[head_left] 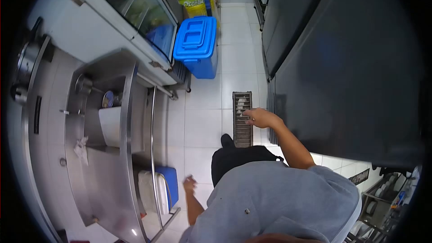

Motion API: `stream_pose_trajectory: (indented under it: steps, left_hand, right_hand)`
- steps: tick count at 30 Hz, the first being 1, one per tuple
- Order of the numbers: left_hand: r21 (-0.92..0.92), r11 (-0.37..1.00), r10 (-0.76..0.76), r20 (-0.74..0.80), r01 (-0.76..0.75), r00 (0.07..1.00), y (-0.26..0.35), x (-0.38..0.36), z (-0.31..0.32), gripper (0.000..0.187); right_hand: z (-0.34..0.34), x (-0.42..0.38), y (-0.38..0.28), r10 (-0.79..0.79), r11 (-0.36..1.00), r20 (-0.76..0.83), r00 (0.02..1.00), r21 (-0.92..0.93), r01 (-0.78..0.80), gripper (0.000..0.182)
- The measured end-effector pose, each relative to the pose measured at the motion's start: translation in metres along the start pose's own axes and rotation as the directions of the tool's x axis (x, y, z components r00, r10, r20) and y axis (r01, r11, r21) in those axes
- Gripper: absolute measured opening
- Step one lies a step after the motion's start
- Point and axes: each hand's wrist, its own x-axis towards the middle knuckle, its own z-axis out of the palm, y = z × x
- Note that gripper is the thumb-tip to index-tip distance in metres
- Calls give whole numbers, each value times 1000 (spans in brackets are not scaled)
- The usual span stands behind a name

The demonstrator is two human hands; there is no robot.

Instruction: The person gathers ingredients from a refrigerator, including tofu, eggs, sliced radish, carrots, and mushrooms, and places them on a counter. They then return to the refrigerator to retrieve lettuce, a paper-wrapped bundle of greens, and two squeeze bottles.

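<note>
My right hand reaches forward above the floor drain grate, its fingers loosely stretched and apart, holding nothing. Lower down, my left hand hangs at my side with its fingers loosely bent and nothing visible in it. It is nearest to the blue board-like item leaning under the steel sink unit. Some white pieces lie on the grate near my right fingertips.
On the left stands a steel sink holding a white container. Ahead are a lidded blue bin, a yellow bag and a glass-door fridge. A large dark cabinet borders the right; a dish rack stands behind it.
</note>
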Motion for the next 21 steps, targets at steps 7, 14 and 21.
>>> stream_pose_trajectory:
  steps: [7, 14, 21]
  left_hand:
    - [-137, 979, -190, -375, 149, 907, 216, 317, -111, 26]
    - [4, 952, -301, -152, 305, 941, 221, 458, -23, 18]
    - [52, 878, -476, -19, 476, 879, 268, 519, 64, 29]
  right_hand:
    - [-103, 61, 71, 221, 958, -326, 919, 247, -142, 39]
    - [-205, 152, 160, 388, 901, -295, 873, 321, -292, 43]
    - [-360, 268, 210, 353, 929, -471, 809, 278, -244, 38]
